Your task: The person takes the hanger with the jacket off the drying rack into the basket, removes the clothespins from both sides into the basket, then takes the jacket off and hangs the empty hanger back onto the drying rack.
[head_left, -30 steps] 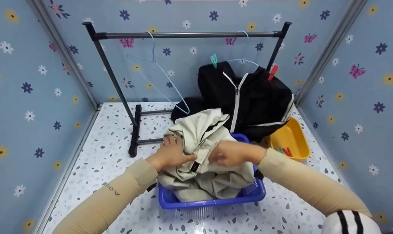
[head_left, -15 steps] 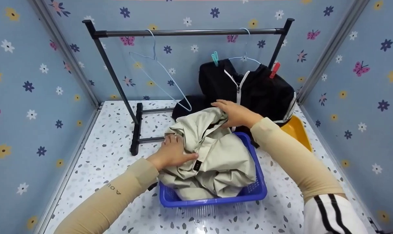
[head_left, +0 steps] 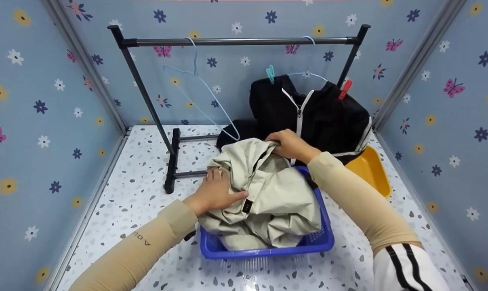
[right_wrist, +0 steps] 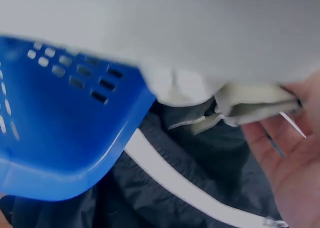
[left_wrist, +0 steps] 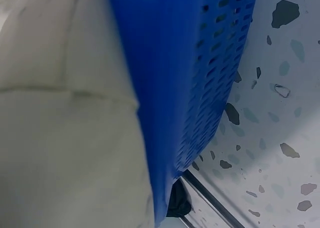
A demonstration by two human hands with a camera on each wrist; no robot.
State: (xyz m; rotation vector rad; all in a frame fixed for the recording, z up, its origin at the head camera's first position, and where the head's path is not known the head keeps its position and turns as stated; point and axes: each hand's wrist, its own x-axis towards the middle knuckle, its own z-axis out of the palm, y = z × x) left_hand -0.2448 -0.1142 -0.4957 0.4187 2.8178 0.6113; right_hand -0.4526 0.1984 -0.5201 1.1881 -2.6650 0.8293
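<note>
A crumpled khaki jacket [head_left: 286, 196] with a black label lies heaped in a blue plastic basket [head_left: 268, 253]. My left hand [head_left: 215, 192] rests on its left side, thumb stretched toward the label. At the jacket's far upper edge, my right hand [head_left: 290, 144] pinches the cloth beside a dark opening. The right wrist view shows that hand [right_wrist: 295, 153] with fabric by its fingers. In the left wrist view only the jacket [left_wrist: 65, 143] and the basket's perforated side [left_wrist: 215, 63] appear; the left fingers are out of sight there.
Behind the basket stands a black clothes rack [head_left: 244, 42]. A bare blue hanger [head_left: 211, 91] hangs on its left. On its right, a black jacket [head_left: 324, 117] hangs with a teal peg [head_left: 270, 74] and a red peg [head_left: 345, 89]. A yellow tub [head_left: 371, 169] sits at right.
My right hand has moved from the jacket's middle up to its far edge, where its spread fingers have closed on the cloth. My left hand has stayed in place.
</note>
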